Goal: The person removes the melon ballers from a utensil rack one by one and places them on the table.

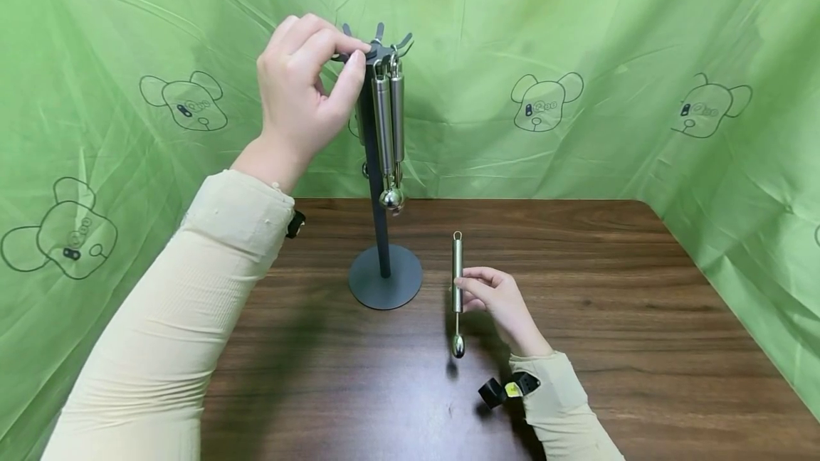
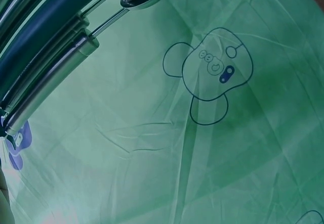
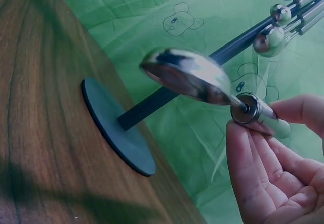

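Observation:
My left hand [image 1: 306, 80] is at the top of a dark metal hanging stand [image 1: 376, 162], thumb and forefinger pinching the hub beside its upturned hooks. Steel utensils [image 1: 389, 126] with thick tube handles and rounded ends hang from it on rings, just right of that hand. Lower down and to the right, my right hand [image 1: 500, 301] holds a steel spoon [image 1: 458, 272] by its handle, between thumb and fingers. The spoon is upright, ring at the top and bowl down. In the right wrist view its oval bowl [image 3: 187, 77] overlaps the stand's pole.
The stand's round base [image 1: 386, 290] rests on a dark wood table [image 1: 640, 319]. Green cloth [image 1: 461, 6] with bear drawings encloses the table behind and at both sides. A black wrist device [image 1: 509, 388] sits by the right cuff.

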Demonstrator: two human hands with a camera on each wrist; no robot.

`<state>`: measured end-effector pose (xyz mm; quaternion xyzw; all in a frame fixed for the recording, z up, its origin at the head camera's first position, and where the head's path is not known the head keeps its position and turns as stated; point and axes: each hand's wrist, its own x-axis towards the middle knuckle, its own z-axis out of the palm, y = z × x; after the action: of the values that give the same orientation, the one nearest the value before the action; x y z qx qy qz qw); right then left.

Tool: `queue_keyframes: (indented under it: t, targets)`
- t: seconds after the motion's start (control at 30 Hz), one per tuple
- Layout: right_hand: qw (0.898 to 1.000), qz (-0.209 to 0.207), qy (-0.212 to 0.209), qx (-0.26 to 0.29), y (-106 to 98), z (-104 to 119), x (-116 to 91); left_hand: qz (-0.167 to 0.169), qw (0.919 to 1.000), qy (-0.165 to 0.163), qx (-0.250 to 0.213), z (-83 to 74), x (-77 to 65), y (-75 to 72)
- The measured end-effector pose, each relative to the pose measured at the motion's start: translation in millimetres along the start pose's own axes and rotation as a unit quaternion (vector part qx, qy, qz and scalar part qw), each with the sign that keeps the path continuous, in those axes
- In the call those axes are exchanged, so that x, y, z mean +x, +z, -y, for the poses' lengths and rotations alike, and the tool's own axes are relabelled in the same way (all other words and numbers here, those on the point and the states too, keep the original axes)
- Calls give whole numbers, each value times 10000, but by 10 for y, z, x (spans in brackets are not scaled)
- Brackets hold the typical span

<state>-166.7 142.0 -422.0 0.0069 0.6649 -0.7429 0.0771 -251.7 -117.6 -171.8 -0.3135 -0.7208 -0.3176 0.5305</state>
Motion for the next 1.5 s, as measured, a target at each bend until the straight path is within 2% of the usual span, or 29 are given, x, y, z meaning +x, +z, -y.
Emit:
queue_keyframes:
  t: [0.43, 0.8, 1.0, 1.5]
  targets:
    - [9992, 88, 391, -57, -27, -264, 99, -70, 10000, -16, -32, 2, -12, 4]
    - [9972, 252, 705, 78, -70, -361, 125, -126, 9999, -54, -24, 1, -12, 12]
    - [9954, 258, 923, -34, -106, -448, 148, -103, 9999, -88, -21, -5, -14, 18]
    - [9957, 56, 858, -331, -109, -471, 146, -168, 9998, -69, -57, -1, -18, 28]
